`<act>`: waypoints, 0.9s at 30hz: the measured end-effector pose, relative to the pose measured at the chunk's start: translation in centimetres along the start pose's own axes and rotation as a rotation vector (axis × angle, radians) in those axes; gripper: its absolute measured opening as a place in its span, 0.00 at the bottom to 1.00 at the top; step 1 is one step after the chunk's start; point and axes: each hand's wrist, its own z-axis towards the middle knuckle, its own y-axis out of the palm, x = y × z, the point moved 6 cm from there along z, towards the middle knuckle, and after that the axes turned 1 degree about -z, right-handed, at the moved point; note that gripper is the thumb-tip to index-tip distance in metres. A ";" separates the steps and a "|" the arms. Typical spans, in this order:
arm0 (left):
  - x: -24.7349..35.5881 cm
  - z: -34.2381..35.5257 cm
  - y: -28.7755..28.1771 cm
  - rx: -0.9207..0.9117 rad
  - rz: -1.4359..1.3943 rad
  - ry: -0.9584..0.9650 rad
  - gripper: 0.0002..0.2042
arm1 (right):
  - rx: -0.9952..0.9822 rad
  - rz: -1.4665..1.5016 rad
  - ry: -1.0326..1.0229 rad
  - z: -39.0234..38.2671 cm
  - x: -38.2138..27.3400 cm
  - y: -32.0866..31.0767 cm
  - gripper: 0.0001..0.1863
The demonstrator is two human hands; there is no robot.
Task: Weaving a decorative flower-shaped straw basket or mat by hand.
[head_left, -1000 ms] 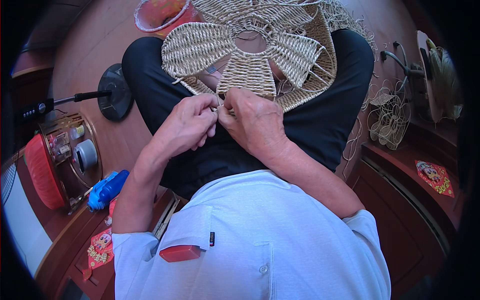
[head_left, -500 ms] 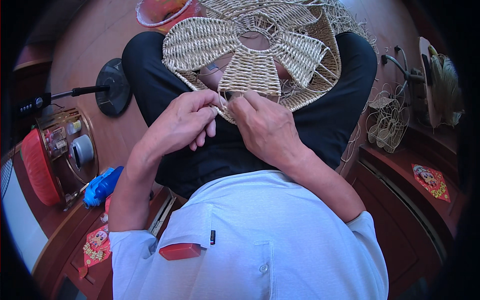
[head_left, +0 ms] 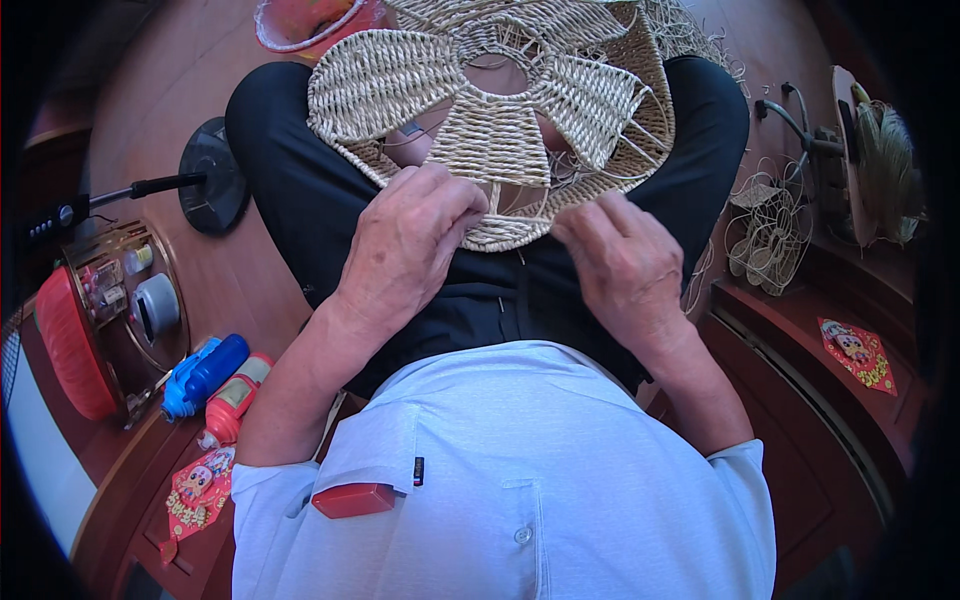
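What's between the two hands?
The near curved rim of the woven piece spans the gap between left hand and right hand, with black trousers showing below it; seen in the head view.

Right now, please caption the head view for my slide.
Left hand and right hand at the near rim of a petal-patterned woven piece.

Place: apparently a home where handcraft is done
Household signs: standing fan (head_left: 213,180), blue bottle (head_left: 215,367), red decorations (head_left: 857,355)
Craft signs: loose cord heap (head_left: 692,38), partly woven piece (head_left: 490,140)
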 end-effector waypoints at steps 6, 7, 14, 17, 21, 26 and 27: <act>-0.1 0.2 1.2 0.057 0.088 -0.101 0.06 | 0.158 0.031 0.025 1.2 0.4 -0.4 0.07; 0.2 0.2 1.3 0.087 0.129 -0.089 0.05 | 0.218 0.095 0.034 1.2 0.2 -0.4 0.07; 1.3 -0.4 1.6 0.114 0.222 -0.108 0.04 | -0.006 0.391 0.306 -0.2 -1.0 2.7 0.19; 0.7 -0.9 1.8 -0.023 0.017 -0.303 0.05 | 0.058 0.429 0.242 0.5 -1.4 3.8 0.24; 0.6 -1.4 2.3 -0.206 0.039 -0.449 0.08 | -0.044 0.507 0.336 0.9 -1.3 5.7 0.37; 0.6 -1.4 2.5 -0.205 0.010 -0.456 0.08 | -0.063 0.588 0.393 1.2 -1.6 6.8 0.41; 0.8 -1.4 2.4 -0.195 0.003 -0.436 0.08 | -0.035 0.584 0.390 1.3 -1.7 6.7 0.42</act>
